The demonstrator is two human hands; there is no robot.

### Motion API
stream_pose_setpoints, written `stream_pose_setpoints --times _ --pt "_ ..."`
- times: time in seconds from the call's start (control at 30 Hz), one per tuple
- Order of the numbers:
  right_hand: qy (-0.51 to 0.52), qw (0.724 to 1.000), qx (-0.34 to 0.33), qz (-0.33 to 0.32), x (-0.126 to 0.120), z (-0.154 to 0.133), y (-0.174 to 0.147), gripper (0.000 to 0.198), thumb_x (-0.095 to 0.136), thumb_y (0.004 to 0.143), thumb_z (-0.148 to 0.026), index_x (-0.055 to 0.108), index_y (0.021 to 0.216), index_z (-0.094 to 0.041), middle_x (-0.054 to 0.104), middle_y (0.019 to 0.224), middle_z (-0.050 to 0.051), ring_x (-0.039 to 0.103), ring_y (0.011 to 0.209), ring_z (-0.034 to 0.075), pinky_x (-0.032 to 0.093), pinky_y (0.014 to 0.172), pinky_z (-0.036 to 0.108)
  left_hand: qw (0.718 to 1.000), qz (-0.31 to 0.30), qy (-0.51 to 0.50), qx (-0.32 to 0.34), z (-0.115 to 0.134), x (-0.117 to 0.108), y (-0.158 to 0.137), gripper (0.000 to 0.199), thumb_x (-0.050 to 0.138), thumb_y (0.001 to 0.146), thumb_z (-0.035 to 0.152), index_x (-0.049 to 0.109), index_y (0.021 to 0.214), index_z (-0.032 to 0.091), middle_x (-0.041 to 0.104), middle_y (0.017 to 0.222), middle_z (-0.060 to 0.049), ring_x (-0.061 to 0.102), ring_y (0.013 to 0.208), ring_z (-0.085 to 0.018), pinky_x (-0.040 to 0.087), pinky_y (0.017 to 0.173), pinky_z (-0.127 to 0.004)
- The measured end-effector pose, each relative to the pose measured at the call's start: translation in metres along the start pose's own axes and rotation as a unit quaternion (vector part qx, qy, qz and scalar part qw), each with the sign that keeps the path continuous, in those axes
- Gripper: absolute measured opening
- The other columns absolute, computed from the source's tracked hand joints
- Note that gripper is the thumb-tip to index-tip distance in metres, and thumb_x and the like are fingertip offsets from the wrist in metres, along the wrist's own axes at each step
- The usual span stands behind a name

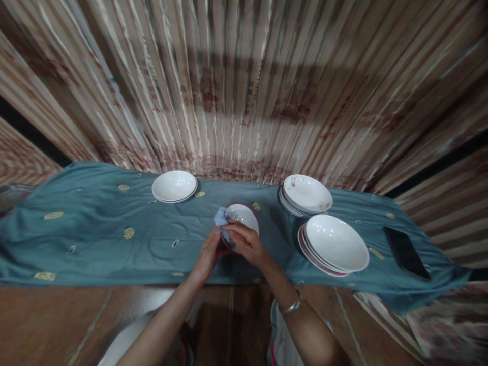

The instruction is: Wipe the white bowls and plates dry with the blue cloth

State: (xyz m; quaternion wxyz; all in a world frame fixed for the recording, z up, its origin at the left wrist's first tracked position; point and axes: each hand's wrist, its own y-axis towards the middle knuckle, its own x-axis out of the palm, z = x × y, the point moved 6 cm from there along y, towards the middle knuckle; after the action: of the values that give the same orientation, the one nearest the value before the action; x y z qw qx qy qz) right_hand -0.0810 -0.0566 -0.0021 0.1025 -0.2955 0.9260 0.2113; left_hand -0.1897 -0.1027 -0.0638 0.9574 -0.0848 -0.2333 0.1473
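In the head view a white bowl with a red rim (pixel 246 216) is tilted between my hands over the near middle of the table. My left hand (pixel 209 251) grips it at the left side, thumb up by the rim and the other fingers largely hidden. My right hand (pixel 247 243) reaches across the bowl's near side, its fingers closed on a light blue cloth (pixel 221 217). The cloth is bunched over the bowl's left rim, touching it. Part of the bowl is hidden behind my right hand.
Two stacks stand to the right: flower-patterned plates (pixel 308 194) behind, and white bowls (pixel 337 243) nearer. A small stack of white dishes (pixel 174 186) sits at back left. A black phone (pixel 407 252) lies far right on the green tablecloth (pixel 95 223). A pleated curtain (pixel 236 101) hangs behind.
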Motion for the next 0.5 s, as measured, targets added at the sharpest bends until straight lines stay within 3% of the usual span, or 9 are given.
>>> stream_pose_setpoints --times 0.13,0.27,0.37,0.5 --pt "0.059 0.997 0.028 -0.039 -0.003 0.005 -0.001 0.031 0.047 0.093 -0.037 0.073 0.099 -0.021 0.067 0.115 0.006 0.062 0.107 0.018 0.044 0.098 0.032 1.000 -0.016 -0.016 -0.018 0.000 0.001 0.000 0.073 0.061 0.076 0.062 0.051 0.136 0.022 0.052 0.140 -0.013 0.050 0.125 -0.034 0.057 0.082 -0.042" --pt "0.075 0.993 0.056 -0.077 -0.006 0.014 -0.003 0.027 0.049 0.089 -0.030 0.073 0.092 -0.018 0.071 0.098 0.004 0.065 0.086 0.015 0.049 0.078 0.025 1.000 -0.023 -0.011 -0.009 0.004 0.004 -0.001 0.067 0.061 0.079 0.056 0.048 0.139 0.029 0.048 0.144 -0.008 0.052 0.124 -0.031 0.057 0.082 -0.039" --pt "0.035 0.991 0.077 -0.106 -0.007 0.023 -0.005 0.026 0.049 0.083 -0.020 0.074 0.090 -0.016 0.072 0.087 0.002 0.064 0.072 0.013 0.048 0.068 0.022 1.000 -0.009 0.007 -0.004 0.004 0.001 -0.001 0.066 0.068 0.075 0.050 0.051 0.137 0.031 0.046 0.147 -0.006 0.055 0.120 -0.030 0.057 0.080 -0.036" --pt "-0.062 0.985 0.086 -0.135 -0.007 0.028 -0.005 0.030 0.046 0.077 -0.009 0.074 0.083 -0.016 0.074 0.082 0.002 0.066 0.074 0.014 0.048 0.072 0.023 0.999 -0.006 0.033 -0.015 -0.002 -0.002 0.002 0.073 0.072 0.072 0.047 0.047 0.139 0.033 0.053 0.140 -0.006 0.064 0.100 -0.025 0.058 0.072 -0.033"
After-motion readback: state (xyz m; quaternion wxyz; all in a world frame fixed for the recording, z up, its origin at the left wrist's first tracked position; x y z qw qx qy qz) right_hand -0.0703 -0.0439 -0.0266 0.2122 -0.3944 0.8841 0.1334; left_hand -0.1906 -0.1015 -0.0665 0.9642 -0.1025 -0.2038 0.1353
